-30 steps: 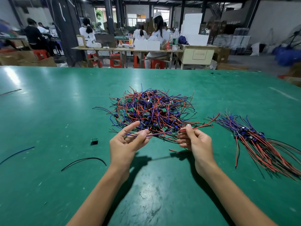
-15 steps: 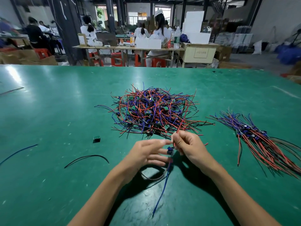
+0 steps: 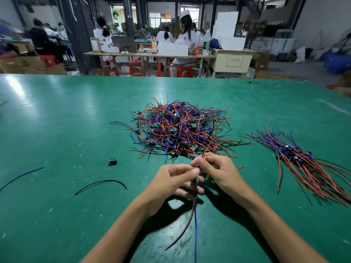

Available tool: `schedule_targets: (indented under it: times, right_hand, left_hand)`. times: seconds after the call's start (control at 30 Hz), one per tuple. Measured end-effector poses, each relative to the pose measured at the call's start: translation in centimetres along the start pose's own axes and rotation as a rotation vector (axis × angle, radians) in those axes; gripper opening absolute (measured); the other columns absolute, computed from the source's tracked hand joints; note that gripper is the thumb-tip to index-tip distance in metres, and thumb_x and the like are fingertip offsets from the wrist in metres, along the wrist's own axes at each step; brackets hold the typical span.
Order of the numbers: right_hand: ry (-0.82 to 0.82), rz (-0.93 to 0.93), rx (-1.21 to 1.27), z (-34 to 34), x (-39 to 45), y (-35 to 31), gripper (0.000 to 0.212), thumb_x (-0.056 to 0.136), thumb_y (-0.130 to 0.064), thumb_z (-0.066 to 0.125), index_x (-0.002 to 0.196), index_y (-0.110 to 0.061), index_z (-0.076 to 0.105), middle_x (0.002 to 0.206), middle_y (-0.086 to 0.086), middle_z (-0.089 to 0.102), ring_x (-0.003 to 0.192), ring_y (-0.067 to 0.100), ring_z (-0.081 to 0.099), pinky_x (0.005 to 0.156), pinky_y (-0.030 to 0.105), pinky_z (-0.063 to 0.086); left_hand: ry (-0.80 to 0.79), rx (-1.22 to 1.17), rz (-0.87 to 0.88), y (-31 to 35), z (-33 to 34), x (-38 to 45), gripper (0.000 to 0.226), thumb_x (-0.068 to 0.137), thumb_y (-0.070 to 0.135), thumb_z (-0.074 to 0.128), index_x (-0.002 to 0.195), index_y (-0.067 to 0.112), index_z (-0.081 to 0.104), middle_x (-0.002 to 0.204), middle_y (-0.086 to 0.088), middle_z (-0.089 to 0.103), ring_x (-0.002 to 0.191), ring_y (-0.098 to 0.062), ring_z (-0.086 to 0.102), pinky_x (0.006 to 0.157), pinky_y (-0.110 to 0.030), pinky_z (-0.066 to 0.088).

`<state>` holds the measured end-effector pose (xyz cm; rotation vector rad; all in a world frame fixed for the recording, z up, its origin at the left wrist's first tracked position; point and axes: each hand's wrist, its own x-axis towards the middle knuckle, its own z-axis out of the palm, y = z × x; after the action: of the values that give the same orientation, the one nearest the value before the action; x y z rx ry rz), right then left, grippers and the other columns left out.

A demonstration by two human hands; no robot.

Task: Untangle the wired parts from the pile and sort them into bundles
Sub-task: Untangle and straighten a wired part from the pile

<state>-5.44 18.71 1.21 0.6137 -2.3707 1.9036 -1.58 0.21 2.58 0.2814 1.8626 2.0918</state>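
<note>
One wired part (image 3: 197, 180), a small green board trailing blue and dark leads, sits pinched between our left hand (image 3: 171, 184) and right hand (image 3: 221, 170), both grips grasping it

Both hands have drawn back from the pile's (image 3: 180, 128) near edge toward the person. A second ago the left hand (image 3: 171, 184) and right hand (image 3: 220, 171) were spread apart at that edge; now their fingertips meet on one wired part (image 3: 196, 180) pulled free. Its blue and dark leads, looped half a second ago, apparently hang straighter below the hands.
</note>
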Motion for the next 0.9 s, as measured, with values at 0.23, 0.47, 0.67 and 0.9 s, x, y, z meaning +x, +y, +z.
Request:
schedule_targets:
  times: [0.23, 0.47, 0.67, 0.9]
  right_hand:
    - [-0.103, 0.145, 0.2, 1.4, -0.3, -0.5, 0.029, 0.106, -0.02, 0.048, 0.109, -0.011, 0.075, 0.082, -0.003, 0.073, 0.07, 0.005, 0.063, 0.066, 0.017, 0.05]
    - [0.079, 0.154, 0.162, 3.6, -0.2, -0.4, 0.032, 0.093, -0.032, 0.045, 0.089, -0.013, 0.07, 0.074, 0.022, 0.068, 0.067, 0.041, 0.065, 0.07, 0.054, 0.055]
    - [0.287, 0.192, 0.07, 2.6, 0.3, -0.1, 0.034, 0.091, -0.032, 0.042, 0.086, -0.017, 0.072, 0.052, -0.002, 0.055, 0.048, 0.016, 0.051, 0.041, 0.025, 0.038]
    - [0.388, 0.347, 0.437, 0.6, 0.5, -1.2, 0.032, 0.099, -0.02, 0.045, 0.083, -0.011, 0.072, 0.072, 0.004, 0.069, 0.047, 0.011, 0.044, 0.037, 0.024, 0.035]
  left_hand:
    - [0.19, 0.031, 0.032, -0.1, 0.2, 0.2, 0.015, 0.093, 0.011, 0.068, 0.085, 0.01, 0.081, 0.083, -0.015, 0.077, 0.057, -0.022, 0.069, 0.056, -0.027, 0.059]
    - [0.288, 0.136, 0.092, -0.3, 0.5, 0.7, 0.021, 0.086, -0.005, 0.067, 0.065, -0.003, 0.073, 0.061, -0.015, 0.068, 0.04, -0.018, 0.054, 0.042, -0.021, 0.044]
    - [0.159, 0.19, 0.087, -0.5, 0.5, 0.8, 0.022, 0.08, -0.005, 0.068, 0.061, 0.005, 0.072, 0.062, -0.02, 0.068, 0.039, -0.019, 0.055, 0.041, -0.022, 0.045]
    - [-0.028, 0.178, 0.058, -0.4, 0.6, 0.3, 0.016, 0.08, 0.006, 0.071, 0.063, 0.009, 0.069, 0.063, -0.016, 0.069, 0.038, -0.017, 0.055, 0.041, -0.021, 0.044]
